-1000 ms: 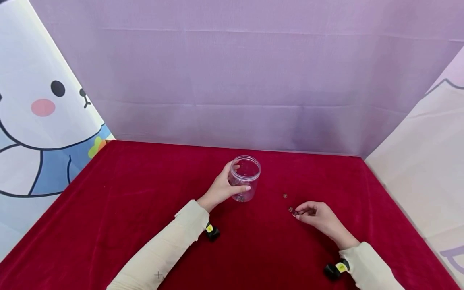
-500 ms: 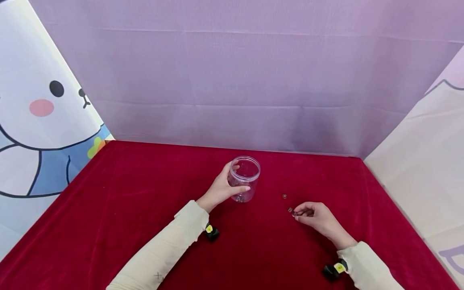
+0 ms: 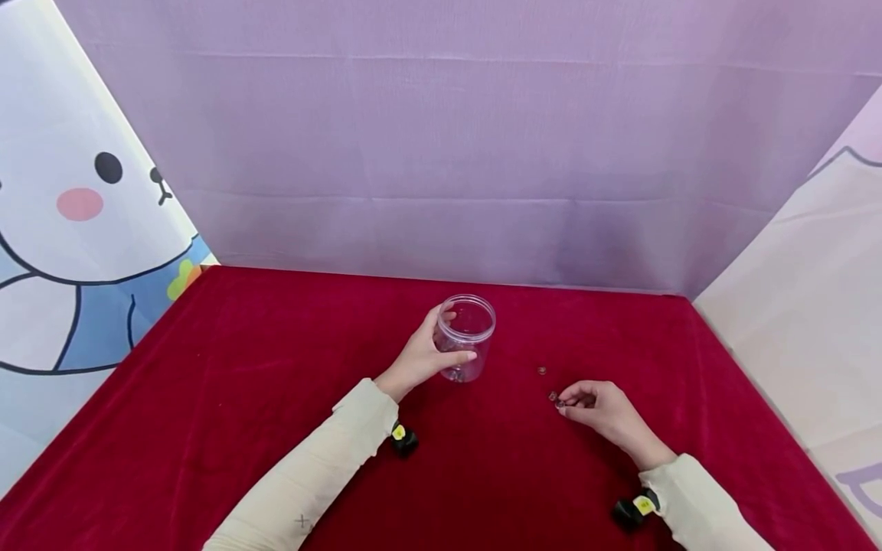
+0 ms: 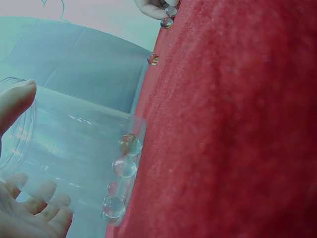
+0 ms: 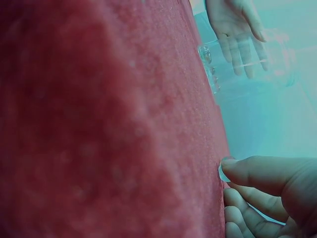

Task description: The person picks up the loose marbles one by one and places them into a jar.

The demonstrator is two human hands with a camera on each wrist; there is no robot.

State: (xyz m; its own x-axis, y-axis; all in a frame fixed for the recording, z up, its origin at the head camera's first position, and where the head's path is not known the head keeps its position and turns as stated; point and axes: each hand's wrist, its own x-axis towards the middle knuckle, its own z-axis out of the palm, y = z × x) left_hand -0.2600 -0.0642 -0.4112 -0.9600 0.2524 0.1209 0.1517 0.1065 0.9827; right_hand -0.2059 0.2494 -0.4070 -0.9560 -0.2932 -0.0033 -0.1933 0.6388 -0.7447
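My left hand (image 3: 422,356) grips a clear plastic jar (image 3: 478,348) from its left side, thumb across the front and fingers behind. The jar stands upright on the red cloth, its mouth uncovered. Several glass marbles (image 4: 124,166) lie on the jar's bottom in the left wrist view. Right of the jar, my right hand (image 3: 609,413) pinches a clear marble (image 5: 224,172) between thumb and forefinger, low at the cloth; the thumb partly hides it. Just beside those fingertips lies another marble (image 4: 167,23), and a marble with an orange swirl (image 4: 153,59) rests closer to the jar.
Red velvety cloth (image 3: 276,367) covers the table. A purple fabric backdrop (image 3: 441,153) rises behind its far edge, with a cartoon-printed panel (image 3: 83,252) at the left and a pale panel (image 3: 813,306) at the right. Each wrist carries a small black camera (image 3: 404,441).
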